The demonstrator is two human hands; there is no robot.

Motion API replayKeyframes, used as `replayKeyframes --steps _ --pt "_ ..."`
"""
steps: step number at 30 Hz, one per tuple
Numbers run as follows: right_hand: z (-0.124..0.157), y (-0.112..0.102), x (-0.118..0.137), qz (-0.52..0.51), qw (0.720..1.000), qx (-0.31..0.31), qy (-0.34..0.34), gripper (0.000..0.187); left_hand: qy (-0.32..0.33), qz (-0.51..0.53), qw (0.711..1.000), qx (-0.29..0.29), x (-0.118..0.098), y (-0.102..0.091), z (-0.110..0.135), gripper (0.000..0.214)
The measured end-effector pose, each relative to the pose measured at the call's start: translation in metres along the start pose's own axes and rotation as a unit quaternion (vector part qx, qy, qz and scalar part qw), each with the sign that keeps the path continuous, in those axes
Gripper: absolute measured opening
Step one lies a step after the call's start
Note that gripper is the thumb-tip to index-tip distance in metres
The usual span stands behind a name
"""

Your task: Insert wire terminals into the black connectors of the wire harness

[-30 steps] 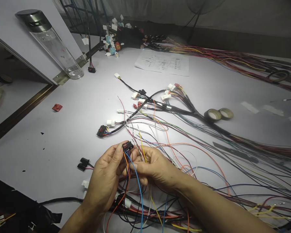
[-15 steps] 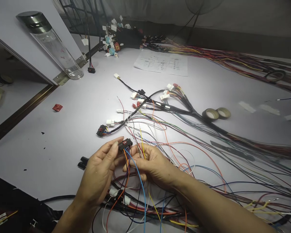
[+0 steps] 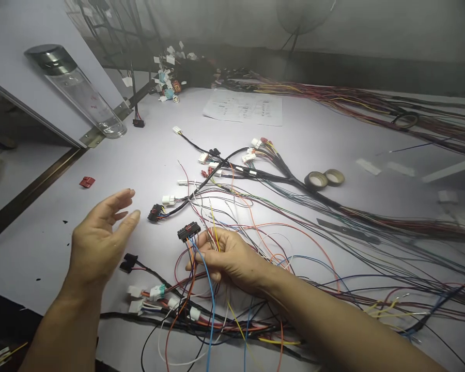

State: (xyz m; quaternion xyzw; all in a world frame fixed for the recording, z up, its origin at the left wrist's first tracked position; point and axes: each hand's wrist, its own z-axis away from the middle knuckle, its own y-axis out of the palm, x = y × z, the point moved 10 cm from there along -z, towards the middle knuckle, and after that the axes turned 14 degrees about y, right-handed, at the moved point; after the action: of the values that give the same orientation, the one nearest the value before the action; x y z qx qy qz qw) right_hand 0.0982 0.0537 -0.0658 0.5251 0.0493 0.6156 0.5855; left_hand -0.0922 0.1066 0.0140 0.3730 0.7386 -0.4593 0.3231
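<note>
Near the middle of the table, my right hand (image 3: 227, 253) pinches the wires just below a black multi-pin connector (image 3: 189, 231) with a red insert. Blue, orange and dark wires hang down from that connector. My left hand (image 3: 101, 240) is off to the left, holding nothing, its fingers curved and apart from the thumb. Beyond the hands lies a similar black connector (image 3: 155, 213) on a taped branch, beside a white connector (image 3: 169, 200). A small black connector (image 3: 128, 263) and white connectors (image 3: 135, 307) lie between and below my hands.
A glass bottle (image 3: 85, 98) leans at the back left, and a red clip (image 3: 87, 182) lies nearer. Tape rolls (image 3: 316, 180) rest beside the taped harness trunk (image 3: 325, 199). A printed sheet (image 3: 243, 107) and long wire bundles (image 3: 333, 95) lie at the back.
My left hand has let go of the black connector and moved left, its fingers opening. My right hand still holds the connector's wires. The view has shifted slightly.
</note>
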Motion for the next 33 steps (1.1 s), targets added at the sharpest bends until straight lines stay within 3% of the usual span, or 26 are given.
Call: replayKeyframes --steps 4,9,13,19,33 --pt "-0.001 0.002 0.0 -0.007 1.0 0.011 -0.001 0.037 -0.008 -0.037 0.984 0.174 0.035 0.021 -0.004 0.063" --pt "-0.001 0.0 -0.002 -0.013 1.0 0.006 0.008 0.037 0.013 -0.074 0.969 0.235 0.043 0.028 0.001 0.062" --pt "-0.001 -0.001 -0.003 -0.014 1.0 0.004 0.014 0.036 0.028 -0.072 0.971 0.226 0.04 0.03 -0.001 0.056" --pt "-0.001 -0.002 -0.005 -0.017 1.0 -0.009 0.02 0.034 -0.028 0.042 0.983 0.177 0.04 0.03 0.001 0.054" --pt "-0.001 -0.009 -0.014 -0.018 0.998 -0.037 0.05 0.035 0.039 0.107 0.98 0.16 0.017 0.031 0.006 0.037"
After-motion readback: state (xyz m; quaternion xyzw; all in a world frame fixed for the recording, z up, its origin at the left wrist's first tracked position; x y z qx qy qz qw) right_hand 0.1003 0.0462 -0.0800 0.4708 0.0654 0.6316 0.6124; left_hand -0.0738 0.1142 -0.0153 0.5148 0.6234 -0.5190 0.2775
